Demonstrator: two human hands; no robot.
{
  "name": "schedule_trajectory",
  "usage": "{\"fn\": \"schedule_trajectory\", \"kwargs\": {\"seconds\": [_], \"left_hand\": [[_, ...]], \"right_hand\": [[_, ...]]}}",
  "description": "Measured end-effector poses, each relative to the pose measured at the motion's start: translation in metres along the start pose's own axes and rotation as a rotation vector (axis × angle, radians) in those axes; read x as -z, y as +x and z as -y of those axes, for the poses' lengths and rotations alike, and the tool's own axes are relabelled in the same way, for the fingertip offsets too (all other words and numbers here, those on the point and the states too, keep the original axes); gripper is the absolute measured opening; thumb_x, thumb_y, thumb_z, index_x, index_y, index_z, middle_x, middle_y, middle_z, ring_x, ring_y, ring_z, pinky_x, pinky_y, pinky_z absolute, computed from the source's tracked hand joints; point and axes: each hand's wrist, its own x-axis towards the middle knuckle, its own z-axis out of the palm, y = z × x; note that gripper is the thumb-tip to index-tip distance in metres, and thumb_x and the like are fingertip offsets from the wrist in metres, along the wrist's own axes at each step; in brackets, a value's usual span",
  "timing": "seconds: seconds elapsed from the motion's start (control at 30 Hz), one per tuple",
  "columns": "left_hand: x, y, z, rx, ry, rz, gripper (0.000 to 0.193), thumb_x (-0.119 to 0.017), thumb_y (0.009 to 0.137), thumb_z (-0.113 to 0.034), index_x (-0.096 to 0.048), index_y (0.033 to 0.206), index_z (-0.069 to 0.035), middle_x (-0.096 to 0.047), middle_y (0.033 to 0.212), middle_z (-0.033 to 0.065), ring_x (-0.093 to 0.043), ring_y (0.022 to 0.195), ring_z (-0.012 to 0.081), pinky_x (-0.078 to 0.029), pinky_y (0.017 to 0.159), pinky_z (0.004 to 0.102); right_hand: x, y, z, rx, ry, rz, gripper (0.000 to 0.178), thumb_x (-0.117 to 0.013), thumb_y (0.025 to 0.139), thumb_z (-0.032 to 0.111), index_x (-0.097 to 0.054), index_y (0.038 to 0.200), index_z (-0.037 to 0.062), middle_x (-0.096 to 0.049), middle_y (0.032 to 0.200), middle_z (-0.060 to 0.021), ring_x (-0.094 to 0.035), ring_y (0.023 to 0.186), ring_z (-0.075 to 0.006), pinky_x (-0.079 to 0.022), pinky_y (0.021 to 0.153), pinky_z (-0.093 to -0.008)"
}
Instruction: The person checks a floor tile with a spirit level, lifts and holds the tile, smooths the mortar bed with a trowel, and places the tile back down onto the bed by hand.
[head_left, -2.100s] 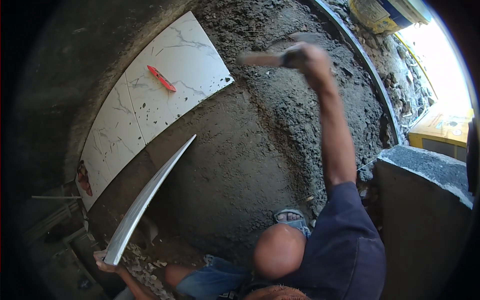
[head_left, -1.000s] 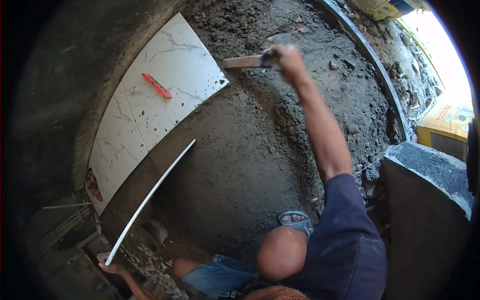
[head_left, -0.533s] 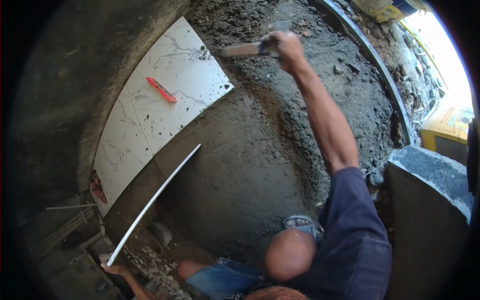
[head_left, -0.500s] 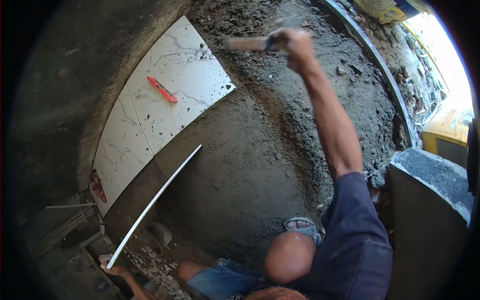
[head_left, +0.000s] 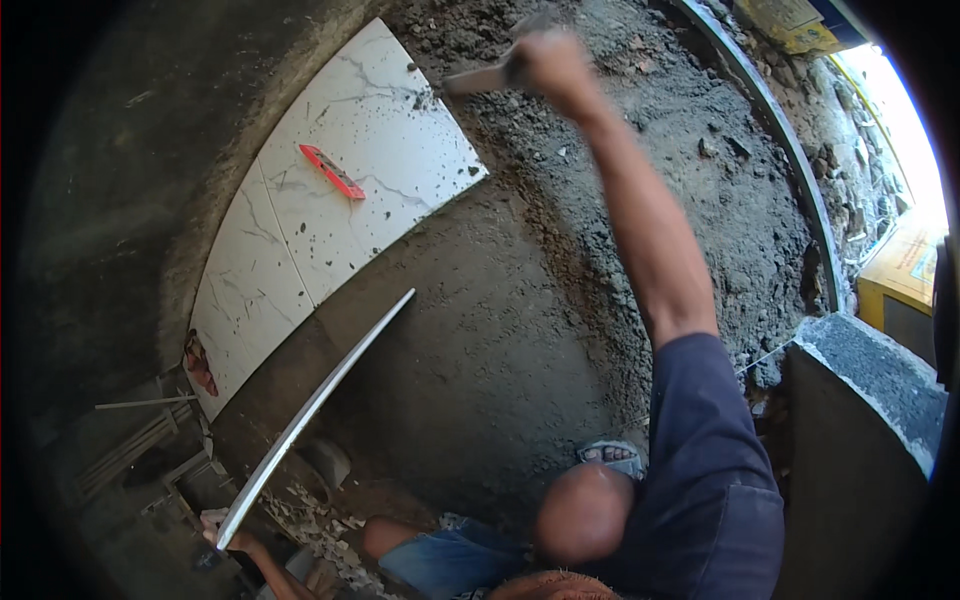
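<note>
My right hand [head_left: 555, 72] is closed around a motion-blurred trowel at the far end of the work area. Its brownish handle [head_left: 476, 81] points left toward the corner of a white, grey-veined tile [head_left: 370, 110]; a grey metal part [head_left: 540, 22] shows beyond my fist. At the lower left, my left hand [head_left: 228, 535] grips the near end of a long, thin pale strip [head_left: 318, 400], which rises away over the smoothed mortar [head_left: 480, 330]. Whether this is a bar or a slab seen edge-on I cannot tell. A small red spirit level [head_left: 332, 172] lies on the tile.
A second white tile [head_left: 245, 290] adjoins the first, with mortar crumbs on both. Rough, lumpy mortar [head_left: 690, 190] spreads right to a long edging strip [head_left: 775, 130]. A stone-topped block [head_left: 870, 380] and a yellow box [head_left: 905, 270] stand at right. Broken chips [head_left: 320, 530] lie lower left.
My right hand with the trowel has moved left, bringing the handle's end close to the tile's edge. The pale strip has turned slightly and shows more width. The whole view has shifted a little.
</note>
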Motion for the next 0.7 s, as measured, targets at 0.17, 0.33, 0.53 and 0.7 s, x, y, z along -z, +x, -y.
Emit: {"fn": "schedule_trajectory", "kwargs": {"seconds": [0.17, 0.33, 0.53, 0.7], "left_hand": [[-0.041, 0.021, -0.088, 0.267, -0.269, 0.043, 0.056, -0.031, 0.097, -0.053, -0.040, 0.069, -0.005, -0.045, 0.068, 0.0087, -0.046, 0.067, 0.0211, -0.040, 0.062, 0.0352], [-0.024, 0.036, -0.078, 0.296, -0.365, 0.067, 0.053, -0.029, 0.096, -0.050, -0.039, 0.068, -0.006, -0.043, 0.068, 0.0079, -0.045, 0.065, 0.0211, -0.039, 0.063, 0.0348], [-0.005, 0.034, -0.077, 0.358, -0.363, 0.098, 0.053, -0.029, 0.098, -0.047, -0.038, 0.067, -0.006, -0.039, 0.064, 0.0058, -0.043, 0.063, 0.0198, -0.039, 0.066, 0.0339], [-0.028, 0.038, -0.079, 0.341, -0.391, 0.061, 0.053, -0.033, 0.098, -0.048, -0.040, 0.067, -0.006, -0.041, 0.064, 0.0058, -0.043, 0.062, 0.0186, -0.038, 0.064, 0.0335]], "right_hand": [[-0.012, 0.024, 0.002, 0.171, 0.038, -0.272, 0.012, -0.063, 0.083, 0.014, -0.074, 0.088, 0.0092, -0.068, 0.086, -0.0087, -0.066, 0.077, -0.0214, -0.055, 0.069, -0.0343], [-0.034, 0.045, 0.016, -0.299, 0.860, -0.153, 0.023, -0.055, 0.087, 0.018, -0.064, 0.089, -0.0027, -0.066, 0.077, -0.0099, -0.063, 0.063, -0.0202, -0.051, 0.056, -0.0335], [0.054, 0.056, 0.058, -0.224, 1.079, -0.248, 0.015, -0.048, 0.077, 0.013, -0.055, 0.079, -0.0007, -0.059, 0.069, -0.0127, -0.061, 0.064, -0.0236, -0.049, 0.055, -0.0382], [-0.054, 0.080, 0.039, -0.246, 1.030, -0.272, 0.029, -0.045, 0.078, 0.013, -0.061, 0.098, -0.0002, -0.065, 0.088, -0.0221, -0.061, 0.087, -0.0355, -0.047, 0.078, -0.0410]]}}
